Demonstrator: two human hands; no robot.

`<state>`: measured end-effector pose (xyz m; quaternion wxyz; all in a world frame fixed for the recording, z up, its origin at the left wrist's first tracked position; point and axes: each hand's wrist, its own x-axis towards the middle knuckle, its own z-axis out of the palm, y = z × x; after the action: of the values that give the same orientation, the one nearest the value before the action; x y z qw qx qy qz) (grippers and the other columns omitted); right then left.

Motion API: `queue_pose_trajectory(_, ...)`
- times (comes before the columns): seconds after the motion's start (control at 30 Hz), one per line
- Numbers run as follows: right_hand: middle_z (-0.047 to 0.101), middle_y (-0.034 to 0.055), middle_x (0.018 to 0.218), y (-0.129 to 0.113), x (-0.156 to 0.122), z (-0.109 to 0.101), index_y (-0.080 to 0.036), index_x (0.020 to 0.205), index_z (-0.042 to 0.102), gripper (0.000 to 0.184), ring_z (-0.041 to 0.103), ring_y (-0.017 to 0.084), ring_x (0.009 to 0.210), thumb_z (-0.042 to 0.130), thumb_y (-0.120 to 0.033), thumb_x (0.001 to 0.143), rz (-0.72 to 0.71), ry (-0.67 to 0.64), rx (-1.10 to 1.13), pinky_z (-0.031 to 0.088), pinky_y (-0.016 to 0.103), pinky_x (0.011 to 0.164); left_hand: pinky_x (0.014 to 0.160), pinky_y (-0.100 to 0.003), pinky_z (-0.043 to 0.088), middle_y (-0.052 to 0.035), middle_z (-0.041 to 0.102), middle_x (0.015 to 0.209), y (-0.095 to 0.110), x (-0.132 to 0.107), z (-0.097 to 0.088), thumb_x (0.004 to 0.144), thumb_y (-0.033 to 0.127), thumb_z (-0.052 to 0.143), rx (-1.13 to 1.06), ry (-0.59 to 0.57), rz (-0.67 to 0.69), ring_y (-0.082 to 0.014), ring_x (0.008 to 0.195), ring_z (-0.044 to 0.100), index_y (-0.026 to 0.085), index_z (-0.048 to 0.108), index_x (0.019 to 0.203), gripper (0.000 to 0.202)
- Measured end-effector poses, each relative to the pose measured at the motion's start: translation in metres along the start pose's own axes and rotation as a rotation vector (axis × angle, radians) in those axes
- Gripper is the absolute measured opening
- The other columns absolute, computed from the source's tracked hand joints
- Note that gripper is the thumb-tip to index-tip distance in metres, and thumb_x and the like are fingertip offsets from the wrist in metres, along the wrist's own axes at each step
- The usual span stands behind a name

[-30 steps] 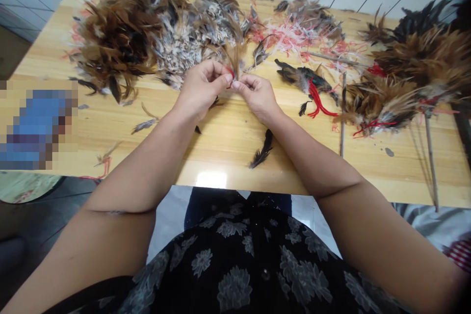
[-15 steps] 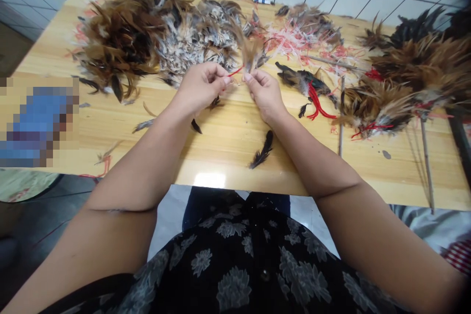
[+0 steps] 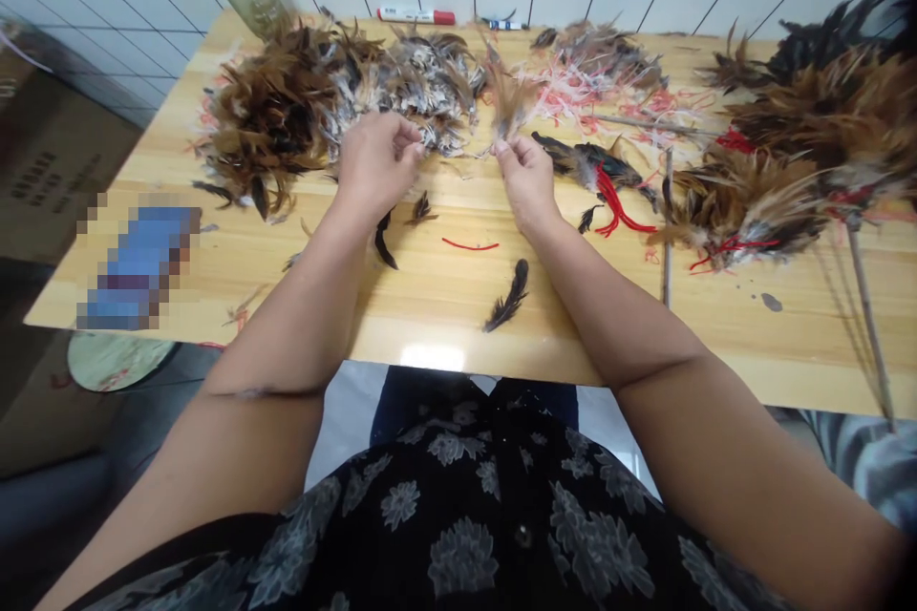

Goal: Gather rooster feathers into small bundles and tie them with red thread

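My right hand (image 3: 526,179) pinches the base of a small bunch of brown feathers (image 3: 507,100), which fans upward above its fingers. My left hand (image 3: 373,160) hovers at the near edge of the grey-and-white feather pile (image 3: 422,91), fingers curled together; what they hold, if anything, is too small to name. A short piece of red thread (image 3: 469,245) lies loose on the wooden table (image 3: 444,305) between my two wrists.
A big heap of brown feathers (image 3: 276,110) lies at the left. Tied feather bundles on thin sticks (image 3: 752,200) fill the right side, with pink and red thread scraps (image 3: 594,86) behind. A red marker (image 3: 415,16) lies by the tiled wall. Loose dark feathers (image 3: 507,298) lie near the front edge.
The red thread came off the feather bunch and now lies on the table. My hands have moved apart, the left toward the grey feather pile, and the view has shifted.
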<state>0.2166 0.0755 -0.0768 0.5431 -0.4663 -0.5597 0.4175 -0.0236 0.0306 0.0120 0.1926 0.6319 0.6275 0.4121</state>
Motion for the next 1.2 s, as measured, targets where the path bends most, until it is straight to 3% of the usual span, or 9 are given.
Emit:
queue_pose_trajectory(0.13, 0.054, -0.0045, 0.087, 0.005, 0.004, 0.004, -0.026, 0.095, 0.07, 0.051, 0.055, 0.018, 0.089, 0.088, -0.068, 0.118, -0.012, -0.005, -0.038, 0.054, 0.036, 0.097, 0.135, -0.051, 0.053, -0.0106, 0.088, 0.12, 0.019, 0.023, 0.016, 0.105, 0.031, 0.104, 0.307, -0.009, -0.079, -0.0415, 0.143, 0.076, 0.026, 0.077, 0.099, 0.028)
queue_pose_trajectory(0.23, 0.055, -0.0045, 0.088, 0.006, 0.006, 0.006, -0.024, 0.097, 0.071, 0.047, 0.058, 0.018, 0.091, 0.081, -0.061, 0.124, -0.013, -0.02, -0.083, 0.055, 0.037, 0.101, 0.138, -0.053, 0.055, -0.0185, 0.09, 0.147, 0.039, 0.031, 0.026, 0.116, 0.036, 0.093, 0.595, -0.138, -0.168, -0.045, 0.158, 0.075, 0.02, 0.088, 0.122, 0.018)
queue_pose_trajectory(0.3, 0.057, -0.0042, 0.089, 0.005, 0.006, 0.007, -0.024, 0.098, 0.072, 0.045, 0.06, 0.018, 0.092, 0.079, -0.059, 0.126, -0.016, -0.03, -0.118, 0.057, 0.038, 0.103, 0.136, -0.053, 0.057, -0.0248, 0.087, 0.161, 0.048, 0.032, 0.029, 0.12, 0.032, 0.084, 0.719, -0.225, -0.202, -0.048, 0.163, 0.075, 0.013, 0.091, 0.137, 0.026)
queue_pose_trajectory(0.4, 0.059, -0.0041, 0.09, 0.002, 0.005, 0.009, -0.024, 0.1, 0.074, 0.044, 0.062, 0.019, 0.091, 0.08, -0.06, 0.125, -0.026, -0.053, -0.163, 0.059, 0.038, 0.103, 0.133, -0.052, 0.06, -0.0292, 0.089, 0.157, 0.049, 0.03, 0.025, 0.122, 0.022, 0.073, 0.772, -0.267, -0.22, -0.0491, 0.157, 0.08, 0.008, 0.092, 0.133, 0.027)
queue_pose_trajectory(0.57, 0.056, -0.0048, 0.085, 0.002, 0.004, 0.013, -0.025, 0.097, 0.071, 0.043, 0.06, 0.018, 0.086, 0.079, -0.054, 0.127, -0.035, -0.064, -0.188, 0.056, 0.037, 0.095, 0.131, -0.05, 0.061, -0.0154, 0.094, 0.124, 0.031, 0.025, 0.007, 0.103, 0.008, 0.076, 0.604, -0.2, -0.159, -0.0434, 0.138, 0.085, 0.022, 0.083, 0.098, 0.017)
queue_pose_trajectory(0.7, 0.055, -0.0053, 0.084, 0.002, 0.003, 0.015, -0.025, 0.096, 0.069, 0.038, 0.058, 0.018, 0.084, 0.074, -0.043, 0.129, -0.036, -0.06, -0.173, 0.052, 0.036, 0.09, 0.114, -0.048, 0.065, -0.0079, 0.082, 0.094, 0.022, 0.01, -0.008, 0.095, 0.012, 0.082, 0.385, -0.175, -0.138, -0.0393, 0.114, 0.083, 0.026, 0.069, 0.082, 0.023)
queue_pose_trajectory(0.93, 0.059, -0.0044, 0.086, -0.005, -0.005, 0.016, -0.026, 0.094, 0.066, 0.034, 0.059, 0.018, 0.085, 0.075, -0.03, 0.126, -0.049, -0.105, -0.17, 0.049, 0.037, 0.09, 0.088, -0.038, 0.065, -0.0008, 0.069, 0.075, 0.004, -0.008, -0.003, 0.098, 0.006, 0.083, -0.083, -0.173, -0.188, -0.0265, 0.08, 0.075, 0.024, 0.07, 0.086, 0.026)
queue_pose_trajectory(1.07, 0.065, -0.0034, 0.09, -0.004, -0.009, 0.015, -0.026, 0.097, 0.068, 0.035, 0.061, 0.019, 0.088, 0.083, -0.042, 0.124, -0.072, -0.134, -0.166, 0.05, 0.038, 0.09, 0.075, -0.031, 0.062, 0.001, 0.071, 0.074, -0.006, -0.014, 0.01, 0.098, -0.001, 0.087, -0.27, -0.188, -0.266, -0.0235, 0.072, 0.078, 0.025, 0.064, 0.087, 0.036)
queue_pose_trajectory(1.2, 0.066, -0.0026, 0.091, -0.003, -0.012, 0.015, -0.026, 0.097, 0.068, 0.04, 0.062, 0.019, 0.09, 0.085, -0.052, 0.124, -0.097, -0.136, -0.201, 0.05, 0.038, 0.091, 0.067, -0.026, 0.054, 0.0025, 0.069, 0.071, -0.002, -0.022, 0.016, 0.102, -0.008, 0.079, -0.295, -0.205, -0.279, -0.02, 0.066, 0.073, 0.025, 0.06, 0.083, 0.042)
